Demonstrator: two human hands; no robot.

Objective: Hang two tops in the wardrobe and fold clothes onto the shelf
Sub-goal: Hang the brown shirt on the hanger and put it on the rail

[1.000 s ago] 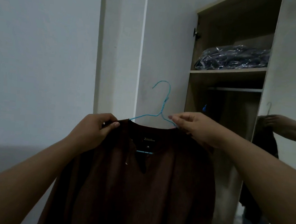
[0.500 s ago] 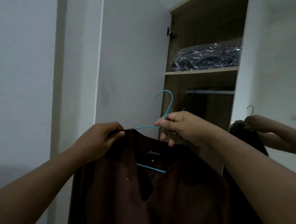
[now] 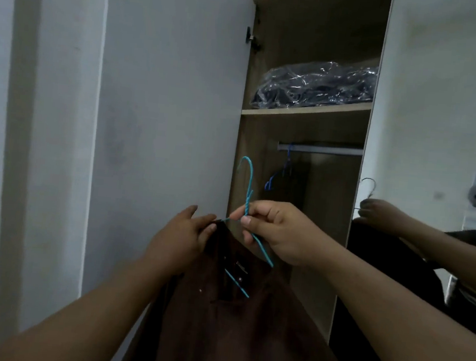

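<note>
Holding: a person's two bare hands hold a brown top on a teal wire hanger in front of an open wardrobe.
Right hand: the right hand pinches the twisted neck of the hanger between thumb and curled fingers, just below the hook.
Left hand: the left hand grips the shoulder edge of the top where the hanger's arm ends; its fingers curl over the fabric.
Top: it hangs down from both hands toward the bottom of the view, tilted, with the neckline open and a strip of the hanger's lower bar showing inside it.
Hanger hook: it points up and to the left, near the wardrobe's left edge, below the rail.
Rail: a pale bar under the shelf, carrying one blue hanger at its left end.
Shelf: a dark bundle in clear plastic lies on it.
Left of the wardrobe: its open white door.
Right of the wardrobe: a mirror reflecting a hand, a hanger hook and dark cloth.
</note>
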